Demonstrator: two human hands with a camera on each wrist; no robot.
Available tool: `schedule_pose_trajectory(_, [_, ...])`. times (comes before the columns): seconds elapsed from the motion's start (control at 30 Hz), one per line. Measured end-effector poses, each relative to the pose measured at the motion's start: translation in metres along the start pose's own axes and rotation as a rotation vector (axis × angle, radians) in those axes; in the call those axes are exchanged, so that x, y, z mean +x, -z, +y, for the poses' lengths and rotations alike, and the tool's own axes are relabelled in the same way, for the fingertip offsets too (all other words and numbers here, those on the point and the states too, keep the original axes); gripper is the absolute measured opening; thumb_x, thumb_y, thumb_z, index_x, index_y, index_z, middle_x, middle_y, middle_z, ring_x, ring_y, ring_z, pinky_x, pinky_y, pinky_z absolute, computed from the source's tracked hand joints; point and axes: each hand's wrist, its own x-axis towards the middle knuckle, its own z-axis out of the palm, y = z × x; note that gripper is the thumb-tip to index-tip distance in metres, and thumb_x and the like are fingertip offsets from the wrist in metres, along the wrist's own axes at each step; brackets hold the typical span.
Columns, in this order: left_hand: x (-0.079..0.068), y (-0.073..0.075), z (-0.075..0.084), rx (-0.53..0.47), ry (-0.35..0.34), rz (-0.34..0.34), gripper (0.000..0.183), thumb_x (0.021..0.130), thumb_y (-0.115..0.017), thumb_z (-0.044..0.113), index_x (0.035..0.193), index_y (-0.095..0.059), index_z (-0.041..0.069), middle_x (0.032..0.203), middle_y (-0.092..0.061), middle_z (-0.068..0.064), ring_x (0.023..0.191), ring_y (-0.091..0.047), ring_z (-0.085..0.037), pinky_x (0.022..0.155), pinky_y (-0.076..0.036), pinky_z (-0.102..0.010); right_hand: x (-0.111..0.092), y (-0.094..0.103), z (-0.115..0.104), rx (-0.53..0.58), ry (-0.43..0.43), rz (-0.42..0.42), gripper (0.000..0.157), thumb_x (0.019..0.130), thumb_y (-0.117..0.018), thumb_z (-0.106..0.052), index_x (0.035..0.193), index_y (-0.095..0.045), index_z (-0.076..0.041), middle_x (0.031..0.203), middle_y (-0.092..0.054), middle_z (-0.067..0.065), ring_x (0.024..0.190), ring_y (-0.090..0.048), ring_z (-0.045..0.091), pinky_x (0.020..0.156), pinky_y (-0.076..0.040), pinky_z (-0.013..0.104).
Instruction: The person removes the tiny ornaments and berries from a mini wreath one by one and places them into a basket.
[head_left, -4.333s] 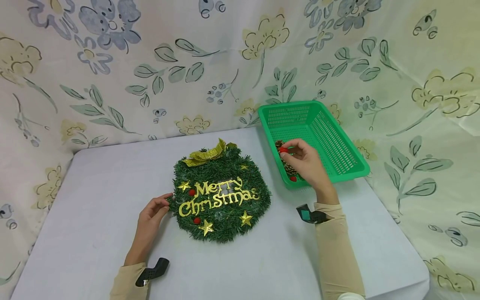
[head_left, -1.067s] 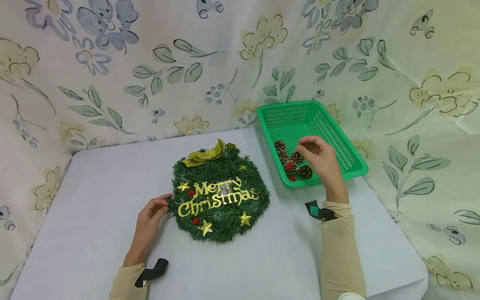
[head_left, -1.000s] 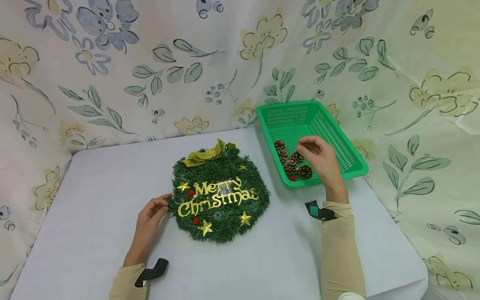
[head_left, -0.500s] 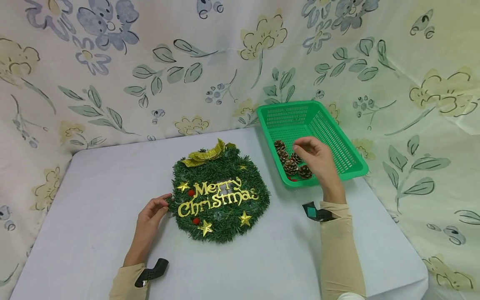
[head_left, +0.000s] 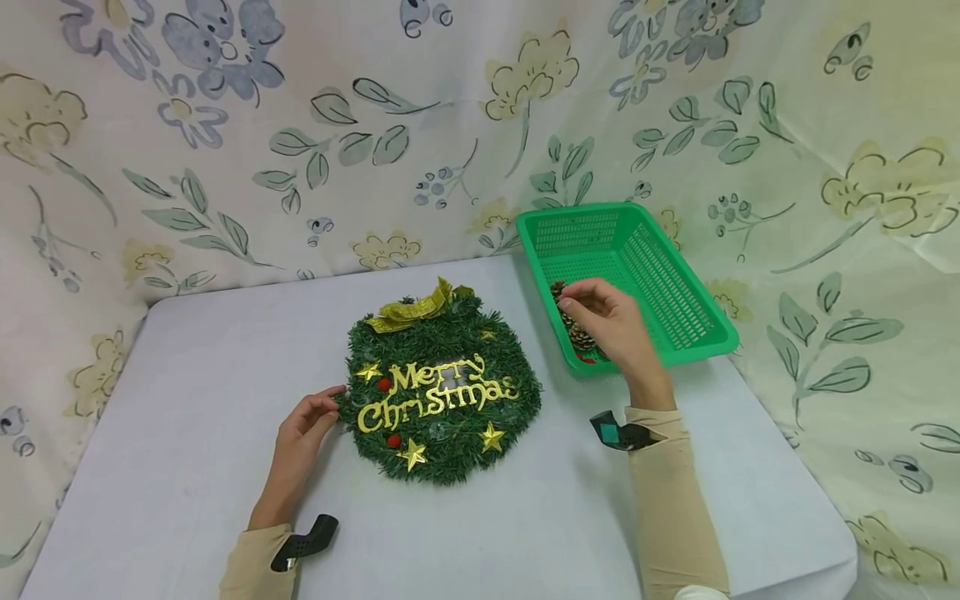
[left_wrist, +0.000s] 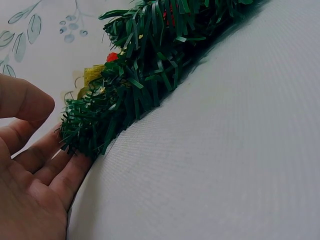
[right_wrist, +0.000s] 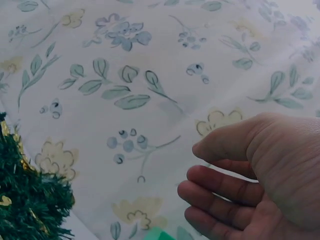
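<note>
A green tinsel wreath lies on the white table with gold "Merry Christmas" lettering, gold stars, red pom-poms and a gold bow. At its left edge rests my left hand; in the left wrist view its straight fingers reach under the tinsel while the thumb stays apart. My right hand hovers over the near left part of the green basket, fingers loosely bent, nothing between them in the right wrist view. Beneath it pine cones and a red pom-pom show, partly hidden.
The basket stands at the table's back right, against a floral curtain that rises behind and to the right. A white round object pokes in at the bottom edge. Each wrist wears a black camera mount.
My right hand held a red pom-pom earlier; it has let go and the pom-pom fell among the pine cones. The hand swung right, then back left over them. The left hand stayed put.
</note>
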Motion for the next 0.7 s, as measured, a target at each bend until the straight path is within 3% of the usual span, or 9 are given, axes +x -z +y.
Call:
schedule_pose_trajectory(0.2, [0.0,0.0,0.0,0.02,0.005,0.0,0.023,0.106,-0.051,0.011,0.116,-0.052,-0.009,0.133,-0.059,0.018,0.122,-0.054,0.007,0.093,-0.045,-0.007,0.001,-0.014,-0.002,-0.01,-0.025,-0.048,0.026,0.1,-0.065,-0.016,0.119,-0.064,0.001,0.119,-0.067,0.012,0.105,-0.065,0.005,0.088,-0.053,0.019])
schedule_pose_trajectory(0.3, [0.0,0.0,0.001,0.008,0.001,-0.003,0.023,0.106,-0.051,0.011,0.116,-0.052,-0.01,0.132,-0.059,0.019,0.122,-0.055,0.007,0.092,-0.046,-0.007,0.003,-0.022,-0.003,-0.018,-0.031,-0.075,0.025,0.099,-0.066,-0.015,0.119,-0.065,0.001,0.112,-0.068,0.001,0.103,-0.065,0.005,0.086,-0.053,0.019])
schedule_pose_trajectory(0.43, [-0.001,0.0,0.001,-0.002,-0.005,-0.006,0.024,0.106,-0.052,0.011,0.116,-0.051,-0.011,0.131,-0.059,0.019,0.122,-0.055,0.007,0.092,-0.045,-0.007,0.004,-0.034,-0.001,-0.019,-0.029,-0.117,0.023,0.099,-0.066,-0.015,0.118,-0.066,-0.001,0.109,-0.067,-0.003,0.101,-0.065,0.007,0.086,-0.054,0.021])
schedule_pose_trajectory(0.6, [-0.001,0.0,0.0,0.016,-0.011,-0.007,0.023,0.106,-0.051,0.011,0.116,-0.052,-0.01,0.132,-0.058,0.018,0.123,-0.054,0.008,0.093,-0.045,-0.006,0.002,-0.047,0.0,-0.015,-0.006,-0.186,0.022,0.1,-0.065,-0.015,0.117,-0.066,-0.002,0.115,-0.067,0.01,0.1,-0.065,0.013,0.086,-0.054,0.026])
schedule_pose_trajectory(0.7, [-0.001,0.0,0.0,0.021,-0.011,-0.006,0.022,0.106,-0.051,0.011,0.116,-0.052,-0.009,0.132,-0.059,0.018,0.122,-0.054,0.009,0.093,-0.045,-0.006,0.002,-0.053,-0.001,-0.012,0.001,-0.215,0.021,0.1,-0.065,-0.014,0.117,-0.066,-0.003,0.116,-0.067,0.017,0.102,-0.066,0.023,0.086,-0.054,0.027])
